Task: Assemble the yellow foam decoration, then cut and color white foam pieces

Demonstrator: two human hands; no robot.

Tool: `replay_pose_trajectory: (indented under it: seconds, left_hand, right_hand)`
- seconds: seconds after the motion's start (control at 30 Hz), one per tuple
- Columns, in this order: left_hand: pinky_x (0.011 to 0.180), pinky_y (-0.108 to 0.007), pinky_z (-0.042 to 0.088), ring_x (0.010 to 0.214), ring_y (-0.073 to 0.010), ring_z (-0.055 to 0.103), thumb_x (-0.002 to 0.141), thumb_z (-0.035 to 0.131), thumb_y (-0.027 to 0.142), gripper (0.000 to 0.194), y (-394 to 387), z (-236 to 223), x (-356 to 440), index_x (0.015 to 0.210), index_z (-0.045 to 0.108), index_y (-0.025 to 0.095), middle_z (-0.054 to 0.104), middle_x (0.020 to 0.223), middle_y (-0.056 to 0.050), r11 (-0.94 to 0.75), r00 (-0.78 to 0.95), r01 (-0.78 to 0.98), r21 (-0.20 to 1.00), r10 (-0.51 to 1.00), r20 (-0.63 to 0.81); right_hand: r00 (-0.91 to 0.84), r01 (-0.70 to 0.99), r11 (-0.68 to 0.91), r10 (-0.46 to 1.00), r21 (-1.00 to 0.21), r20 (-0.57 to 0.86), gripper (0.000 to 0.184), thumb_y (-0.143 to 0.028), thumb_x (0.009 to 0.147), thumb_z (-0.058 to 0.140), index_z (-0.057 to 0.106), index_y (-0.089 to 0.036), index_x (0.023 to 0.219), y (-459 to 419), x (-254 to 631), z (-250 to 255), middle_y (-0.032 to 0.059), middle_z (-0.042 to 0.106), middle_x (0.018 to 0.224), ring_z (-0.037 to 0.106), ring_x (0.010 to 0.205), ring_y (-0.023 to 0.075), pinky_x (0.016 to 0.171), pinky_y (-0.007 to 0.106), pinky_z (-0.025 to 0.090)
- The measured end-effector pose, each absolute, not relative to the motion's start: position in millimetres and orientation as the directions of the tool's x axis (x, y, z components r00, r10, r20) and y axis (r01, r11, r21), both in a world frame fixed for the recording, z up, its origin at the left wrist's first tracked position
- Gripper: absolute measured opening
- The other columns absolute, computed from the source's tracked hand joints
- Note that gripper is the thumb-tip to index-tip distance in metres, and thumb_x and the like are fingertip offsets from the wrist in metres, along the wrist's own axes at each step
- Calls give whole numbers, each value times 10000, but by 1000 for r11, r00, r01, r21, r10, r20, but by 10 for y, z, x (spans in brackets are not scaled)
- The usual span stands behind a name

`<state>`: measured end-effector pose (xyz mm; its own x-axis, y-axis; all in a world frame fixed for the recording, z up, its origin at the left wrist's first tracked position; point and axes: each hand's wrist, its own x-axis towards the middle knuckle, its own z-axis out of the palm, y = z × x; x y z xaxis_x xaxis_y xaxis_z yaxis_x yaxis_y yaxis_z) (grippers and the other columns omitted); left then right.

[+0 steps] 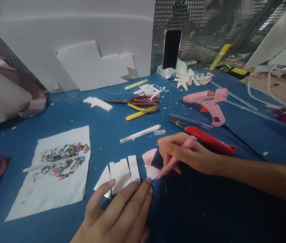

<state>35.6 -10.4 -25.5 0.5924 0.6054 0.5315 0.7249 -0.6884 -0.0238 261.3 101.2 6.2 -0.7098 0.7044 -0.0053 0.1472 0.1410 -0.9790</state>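
Observation:
My right hand (180, 152) is closed round a pink marker (169, 166), its tip touching the lower edge of a small piece (151, 162) coloured pink. With fingers stretched out, my left hand (122, 212) lies on the table; its fingertips reach the pink piece's lower edge and the ends of several white strips (122, 172). Those strips sit side by side, left of the pink piece. Above them lies a white marker with green ends (140, 134), and beside it a small pink cap (159, 132).
Behind my right hand are a red-handled cutter (210, 139) and a pink glue gun (208, 101). Scissors (143, 103) and white scraps (146, 90) lie farther back. A white sheet (54, 195) with glittery bits is at left. A phone (172, 49) stands at the back.

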Motion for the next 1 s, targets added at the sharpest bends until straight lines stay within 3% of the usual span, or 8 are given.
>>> replay_pose_trajectory:
  seconds: [0.13, 0.27, 0.6, 0.77, 0.9, 1.0]
  left_hand:
    - [1211, -358, 85, 1101, -94, 551, 995, 435, 279, 282, -99, -251, 355, 1116, 682, 217, 695, 1198, 85, -696, 597, 718, -24, 598, 534]
    - [1211, -354, 84, 1096, -91, 556, 994, 432, 276, 287, -91, -253, 359, 1124, 681, 219, 690, 1208, 90, -693, 595, 721, -21, 603, 531]
    - [1214, -374, 80, 1078, -114, 569, 986, 459, 280, 279, -91, -243, 357, 1112, 692, 192, 706, 1184, 55, -704, 603, 710, -15, 597, 529]
    - [1214, -374, 76, 1076, -120, 576, 981, 468, 287, 280, -100, -250, 348, 1130, 688, 196, 701, 1195, 53, -698, 594, 716, 0, 609, 525]
    - [1212, -373, 84, 1068, -118, 580, 978, 480, 285, 270, -99, -252, 349, 1120, 693, 200, 703, 1191, 58, -698, 591, 716, 1, 606, 533]
    - [1209, -378, 90, 1070, -117, 577, 975, 486, 286, 261, -94, -246, 359, 1112, 696, 211, 713, 1169, 60, -692, 585, 722, -4, 607, 538]
  right_hand:
    - [-699, 142, 164, 715, -976, 19, 421, -379, 998, 449, 594, -111, 708, 1006, 2612, 57, -2, 581, 618, 554, 527, 66, 539, 199, 413]
    - [-714, 142, 119, 700, -983, -18, 462, -406, 997, 430, 572, -114, 669, 1014, 2612, 60, -2, 567, 595, 519, 462, 61, 451, 192, 358]
    - [-707, 152, 250, 704, -956, 72, 384, -355, 1007, 451, 602, -122, 743, 1030, 2619, 67, -5, 576, 647, 557, 640, 88, 641, 224, 415]
    - [-741, 127, 174, 671, -976, 24, 430, -385, 1007, 443, 610, -115, 718, 1027, 2615, 62, -17, 535, 626, 519, 534, 67, 551, 219, 382]
    - [-724, 158, 228, 689, -961, 44, 381, -371, 998, 474, 594, -124, 733, 1029, 2613, 72, -6, 576, 658, 552, 639, 87, 640, 227, 406]
    - [-748, 141, 162, 664, -977, 2, 413, -385, 1002, 460, 609, -116, 726, 1031, 2624, 54, -11, 548, 665, 541, 568, 72, 592, 225, 403]
